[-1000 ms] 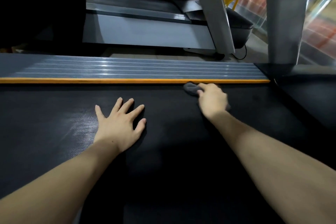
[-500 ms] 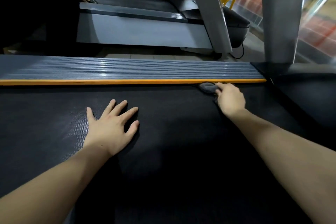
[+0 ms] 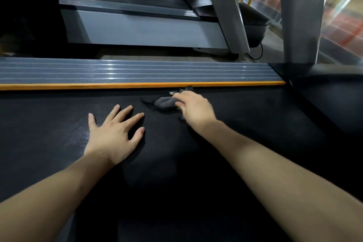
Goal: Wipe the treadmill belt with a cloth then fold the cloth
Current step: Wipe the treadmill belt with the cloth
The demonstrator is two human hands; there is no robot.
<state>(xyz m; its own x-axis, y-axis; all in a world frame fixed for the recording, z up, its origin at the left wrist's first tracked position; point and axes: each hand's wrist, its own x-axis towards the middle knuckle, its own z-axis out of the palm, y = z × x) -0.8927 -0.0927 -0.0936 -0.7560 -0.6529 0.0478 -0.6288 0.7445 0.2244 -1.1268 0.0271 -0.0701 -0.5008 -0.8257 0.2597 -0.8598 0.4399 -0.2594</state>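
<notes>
The black treadmill belt [image 3: 245, 127] fills the lower part of the view. A small bunched grey cloth [image 3: 166, 102] lies on it close to the orange strip at the belt's far edge. My right hand [image 3: 194, 109] is closed on the cloth and presses it onto the belt; part of the cloth is hidden under the fingers. My left hand [image 3: 115, 131] rests flat on the belt to the left of the cloth, fingers spread, holding nothing.
Beyond the belt runs a ribbed grey side rail [image 3: 137, 71] edged with an orange strip [image 3: 98, 86]. A second treadmill [image 3: 145, 31] stands behind it with a slanted grey upright [image 3: 229, 12]. A thick grey post [image 3: 300, 15] rises at the right.
My right hand dragged the cloth left and slightly toward me, away from the orange strip. My left hand stayed flat on the belt.
</notes>
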